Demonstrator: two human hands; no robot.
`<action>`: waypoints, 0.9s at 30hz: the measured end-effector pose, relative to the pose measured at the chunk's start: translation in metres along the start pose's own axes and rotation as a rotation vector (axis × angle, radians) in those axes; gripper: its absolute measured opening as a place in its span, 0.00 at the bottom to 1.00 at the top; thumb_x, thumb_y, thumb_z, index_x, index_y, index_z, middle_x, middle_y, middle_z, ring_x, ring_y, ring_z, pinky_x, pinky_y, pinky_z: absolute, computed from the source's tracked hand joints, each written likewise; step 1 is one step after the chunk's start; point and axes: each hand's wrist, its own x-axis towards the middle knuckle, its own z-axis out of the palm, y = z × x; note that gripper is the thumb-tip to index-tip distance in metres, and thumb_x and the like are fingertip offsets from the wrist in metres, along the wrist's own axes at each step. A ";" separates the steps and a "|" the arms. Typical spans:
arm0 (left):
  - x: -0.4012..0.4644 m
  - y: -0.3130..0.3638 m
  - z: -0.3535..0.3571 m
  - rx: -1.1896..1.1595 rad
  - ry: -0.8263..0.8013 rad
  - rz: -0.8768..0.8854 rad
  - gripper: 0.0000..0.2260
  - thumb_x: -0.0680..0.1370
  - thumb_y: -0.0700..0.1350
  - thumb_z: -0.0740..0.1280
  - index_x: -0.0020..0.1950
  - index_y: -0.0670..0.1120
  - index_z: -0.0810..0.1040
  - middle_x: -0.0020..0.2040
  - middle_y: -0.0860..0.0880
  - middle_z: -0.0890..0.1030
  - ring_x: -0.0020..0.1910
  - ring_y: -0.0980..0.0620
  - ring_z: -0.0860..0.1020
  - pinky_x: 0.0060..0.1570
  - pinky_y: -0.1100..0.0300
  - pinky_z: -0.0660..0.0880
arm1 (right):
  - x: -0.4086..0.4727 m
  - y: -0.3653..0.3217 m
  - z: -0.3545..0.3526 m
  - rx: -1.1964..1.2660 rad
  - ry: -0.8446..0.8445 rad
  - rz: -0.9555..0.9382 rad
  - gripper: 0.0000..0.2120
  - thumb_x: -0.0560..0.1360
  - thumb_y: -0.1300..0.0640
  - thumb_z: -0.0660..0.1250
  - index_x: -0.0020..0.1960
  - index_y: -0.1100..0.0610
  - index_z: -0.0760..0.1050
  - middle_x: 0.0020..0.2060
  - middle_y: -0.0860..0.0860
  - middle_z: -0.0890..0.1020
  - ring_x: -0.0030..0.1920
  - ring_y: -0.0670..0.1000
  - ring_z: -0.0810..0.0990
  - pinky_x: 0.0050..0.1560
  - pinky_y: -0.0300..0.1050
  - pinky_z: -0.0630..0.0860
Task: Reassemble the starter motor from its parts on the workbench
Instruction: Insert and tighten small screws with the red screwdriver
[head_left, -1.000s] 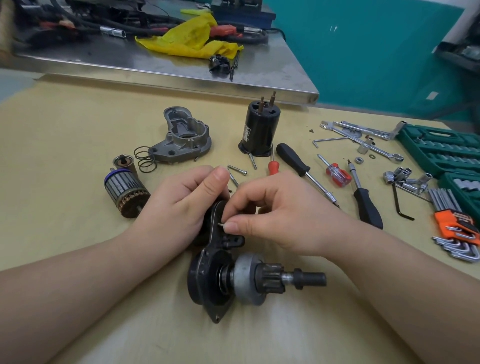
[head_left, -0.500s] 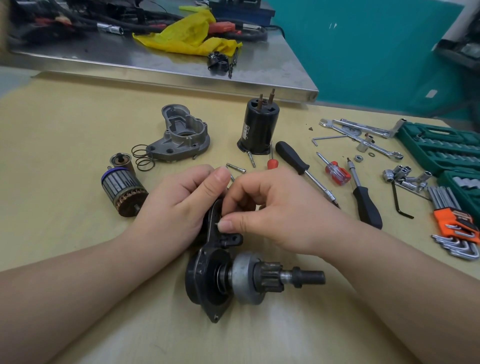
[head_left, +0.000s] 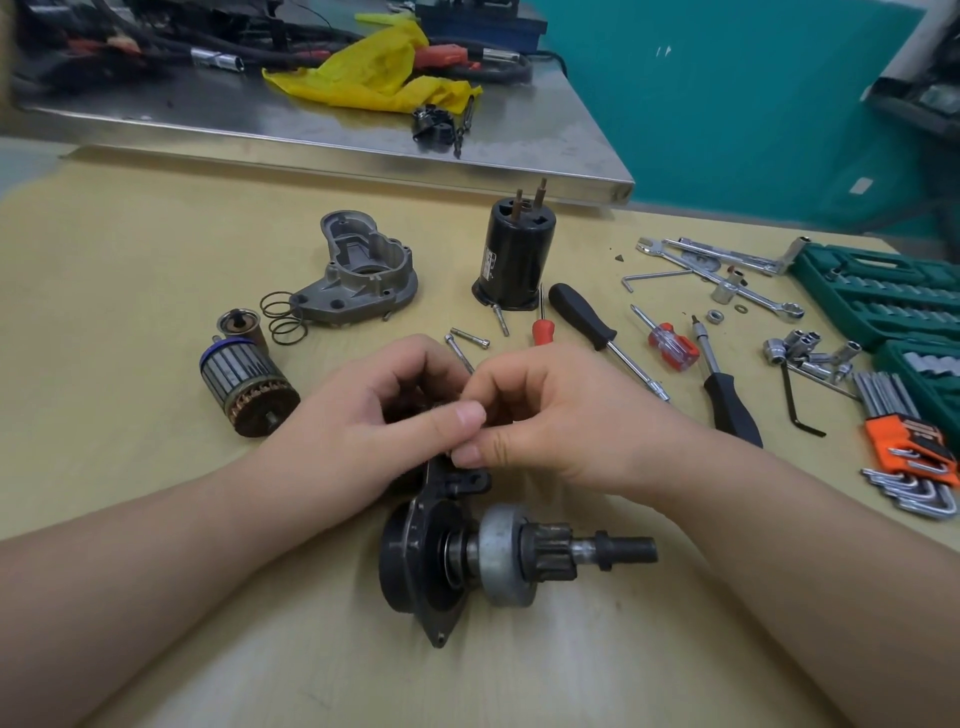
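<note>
A black drive-end plate with its pinion shaft (head_left: 498, 556) lies on the workbench in front of me, shaft pointing right. My left hand (head_left: 374, 431) grips the plate's upper black lever part from the left. My right hand (head_left: 550, 426) pinches at the same spot from the right, thumb and finger pressed together; what they hold is hidden. An armature (head_left: 244, 387) lies at the left. A grey aluminium nose housing (head_left: 358, 275) with wire rings (head_left: 283, 317) lies behind it. A black solenoid (head_left: 514, 265) stands upright at the middle back. Loose bolts (head_left: 470, 338) lie beyond my hands.
Screwdrivers (head_left: 592, 322) and a red-handled one (head_left: 670, 345) lie right of my hands. Wrenches (head_left: 727, 265), sockets (head_left: 810, 348), hex keys (head_left: 914, 447) and green tool cases (head_left: 878, 296) fill the right side. A steel table (head_left: 311, 124) with a yellow rag (head_left: 374, 73) stands behind.
My left thumb has slid down and right to meet my right fingertips over the lever part. The assembly has stayed in place.
</note>
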 end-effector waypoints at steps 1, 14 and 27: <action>-0.001 0.000 -0.002 0.016 -0.010 0.000 0.13 0.74 0.58 0.74 0.54 0.52 0.83 0.49 0.49 0.86 0.48 0.50 0.84 0.48 0.60 0.81 | 0.001 0.002 -0.001 -0.010 -0.003 -0.002 0.07 0.72 0.60 0.81 0.43 0.51 0.84 0.40 0.58 0.86 0.42 0.49 0.82 0.50 0.52 0.81; -0.005 0.006 -0.001 0.147 0.061 0.161 0.08 0.75 0.54 0.73 0.46 0.50 0.85 0.49 0.50 0.85 0.52 0.48 0.84 0.52 0.60 0.79 | 0.008 0.023 -0.062 -0.570 0.517 0.200 0.04 0.79 0.44 0.72 0.48 0.43 0.82 0.40 0.40 0.84 0.42 0.44 0.82 0.41 0.47 0.83; -0.004 0.012 -0.012 0.148 -0.122 0.202 0.08 0.77 0.52 0.72 0.43 0.48 0.84 0.56 0.51 0.85 0.57 0.47 0.84 0.56 0.66 0.75 | 0.009 0.045 -0.048 -0.961 0.374 0.064 0.21 0.80 0.32 0.58 0.69 0.35 0.76 0.52 0.42 0.73 0.61 0.49 0.72 0.53 0.51 0.76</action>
